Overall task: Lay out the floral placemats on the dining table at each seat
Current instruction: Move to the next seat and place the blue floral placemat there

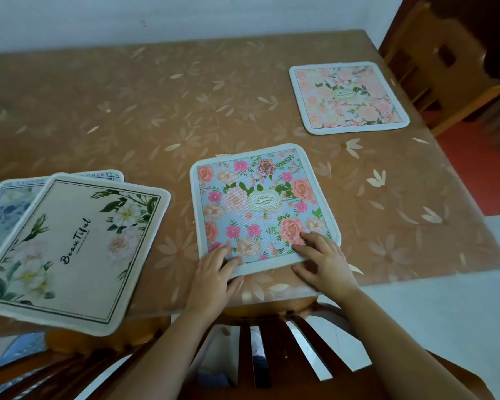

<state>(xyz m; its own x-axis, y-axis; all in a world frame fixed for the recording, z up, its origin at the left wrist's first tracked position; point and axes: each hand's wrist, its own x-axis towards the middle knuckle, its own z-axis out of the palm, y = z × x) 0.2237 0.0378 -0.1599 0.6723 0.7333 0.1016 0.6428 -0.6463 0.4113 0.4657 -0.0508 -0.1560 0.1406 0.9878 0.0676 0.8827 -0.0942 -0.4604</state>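
**Placemat layout: two seats set, stack waiting**

Dining table [127,111]: brown cloth with a pale leaf print. Far edge against the wall; left end cut off by the frame.

Chairs: one wooden chair [272,356] at the near edge, directly below the camera, and a second chair [445,67] at the right edge near the far right corner. Other seats are not visible, so the total seat count is unknown.

Unplaced stack at the near left, overhanging the near edge: a cream placemat [70,249] with white flowers and the script "Beautiful" lies on top, skewed. A blue-patterned placemat [0,215] lies under it and is mostly covered. Lettering on another border shows behind; whether that is a third mat I cannot tell.

Blue floral placemat [260,206]: flat at the near edge, in front of the near chair, roughly square to that edge.

Pink floral placemat [348,98]: flat along the right edge, in front of the second chair. Judged placed.

Left hand [214,272]: fingers spread on the near left corner of the blue floral mat, thumb off the mat on the cloth. Right hand [324,264]: fingertips press the near right corner, thumb likewise outside the edge. Neither hand plainly pinches; both appear to be flattening or squaring the mat.

Progress, as a judgement: two mats down and the second being finished. At least two remain in the stack.
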